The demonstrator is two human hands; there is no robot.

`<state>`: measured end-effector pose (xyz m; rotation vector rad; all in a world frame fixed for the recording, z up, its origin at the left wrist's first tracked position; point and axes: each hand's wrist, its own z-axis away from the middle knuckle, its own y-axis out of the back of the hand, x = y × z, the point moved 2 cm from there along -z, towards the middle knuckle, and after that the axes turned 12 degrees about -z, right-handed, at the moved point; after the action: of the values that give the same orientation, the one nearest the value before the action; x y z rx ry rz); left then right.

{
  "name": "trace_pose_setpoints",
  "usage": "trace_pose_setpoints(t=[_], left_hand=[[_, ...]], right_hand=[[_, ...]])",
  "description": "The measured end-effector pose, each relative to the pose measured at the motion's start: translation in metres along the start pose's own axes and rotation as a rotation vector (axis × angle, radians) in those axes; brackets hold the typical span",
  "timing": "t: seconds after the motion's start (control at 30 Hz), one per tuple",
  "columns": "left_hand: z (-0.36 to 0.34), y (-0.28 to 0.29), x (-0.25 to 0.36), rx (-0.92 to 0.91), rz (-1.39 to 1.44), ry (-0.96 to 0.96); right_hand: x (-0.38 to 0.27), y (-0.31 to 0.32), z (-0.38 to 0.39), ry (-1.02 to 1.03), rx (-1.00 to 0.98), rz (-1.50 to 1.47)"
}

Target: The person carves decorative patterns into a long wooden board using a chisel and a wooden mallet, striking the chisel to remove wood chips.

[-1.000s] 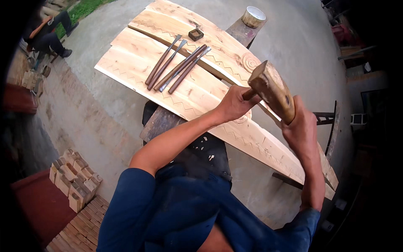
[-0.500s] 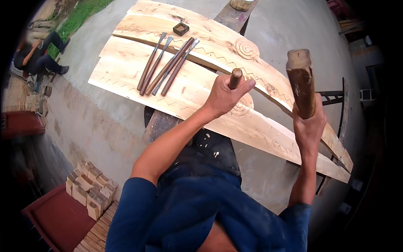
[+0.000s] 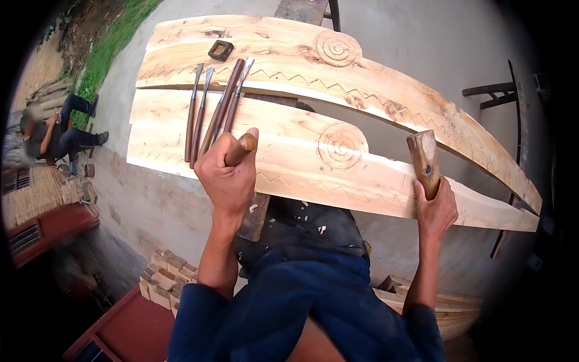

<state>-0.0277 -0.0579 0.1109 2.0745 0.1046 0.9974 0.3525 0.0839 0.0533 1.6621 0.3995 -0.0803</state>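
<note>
My left hand [image 3: 224, 178] is closed round the round wooden handle of a chisel [image 3: 242, 148]; its blade is hidden below the fist. This hand is over the front edge of the near board [image 3: 283, 130], beside several chisels [image 3: 205, 114] with dark handles lying across the wood. Farther right, my right hand [image 3: 439, 208] grips a worn wooden mallet [image 3: 424, 158], its block end pointing up and away from me. Zigzag lines and a spiral [image 3: 341, 146] mark the near board. The far board [image 3: 271, 45] has a matching spiral [image 3: 336, 48].
On the far board rests a small dark square box [image 3: 221, 50]. A wooden bench [image 3: 301, 9] and a dark trestle [image 3: 512, 96] support the boards. Cut wood blocks [image 3: 166, 277] are stacked at lower left. A person [image 3: 57, 130] sits at far left.
My left hand has moved left with the chisel, from beside the near spiral toward the lying chisels. The mallet in my right hand has come lower. The whole view has shifted.
</note>
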Motion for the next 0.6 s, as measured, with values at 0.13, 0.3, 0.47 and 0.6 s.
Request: trace_pose_setpoints(t=[0.13,0.3,0.47,0.6], left_hand=[[0.019,-0.036,-0.024,0.0,-0.403,-0.109],[0.032,-0.069,-0.031,-0.05,-0.583,-0.144],[0.045,-0.085,-0.048,-0.031,-0.689,-0.211],[0.043,-0.085,-0.046,-0.041,-0.675,-0.235]], right_hand=[[-0.003,-0.01,0.006,0.045,0.013,-0.037],[-0.018,-0.015,0.011,0.115,0.069,0.003],[-0.095,-0.049,0.034,0.478,-0.158,-0.329],[-0.164,-0.064,0.056,0.495,-0.373,-0.557]])
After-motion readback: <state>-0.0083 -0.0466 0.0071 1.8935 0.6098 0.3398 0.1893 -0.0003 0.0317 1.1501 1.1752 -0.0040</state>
